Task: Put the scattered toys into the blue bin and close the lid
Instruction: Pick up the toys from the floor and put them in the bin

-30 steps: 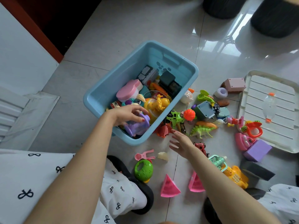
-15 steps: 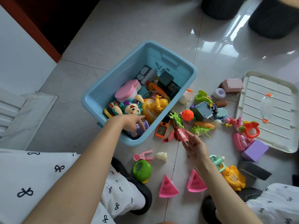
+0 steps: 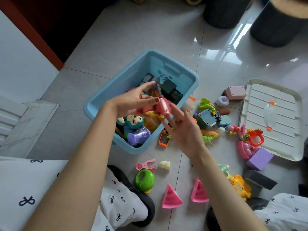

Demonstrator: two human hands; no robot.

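The open blue bin (image 3: 103,95) sits mid-floor, holding a monkey toy (image 3: 133,121), a purple cup (image 3: 139,135) and several other toys. Above its right side my left hand (image 3: 131,102) pinches a red plastic toy (image 3: 162,106). My right hand (image 3: 183,130) is beside it with fingers spread, fingertips at the toy's edge; the toy is blurred. Scattered on the floor: an orange phone (image 3: 164,139), a green dinosaur (image 3: 208,139), a green round toy (image 3: 144,180), two pink wedges (image 3: 170,197), a yellow toy (image 3: 240,185) and a purple block (image 3: 260,158). The white lid (image 3: 258,114) lies to the right.
Two dark round stools (image 3: 223,12) (image 3: 280,25) stand at the back. A white cabinet wall (image 3: 20,64) runs along the left. My knees and black slippers (image 3: 146,209) fill the bottom edge. A small clear bottle (image 3: 270,114) lies on the lid.
My right hand lifted the red toy from the floor up over the bin. My left hand came out of the bin and took hold of it, and the right hand's fingers opened.
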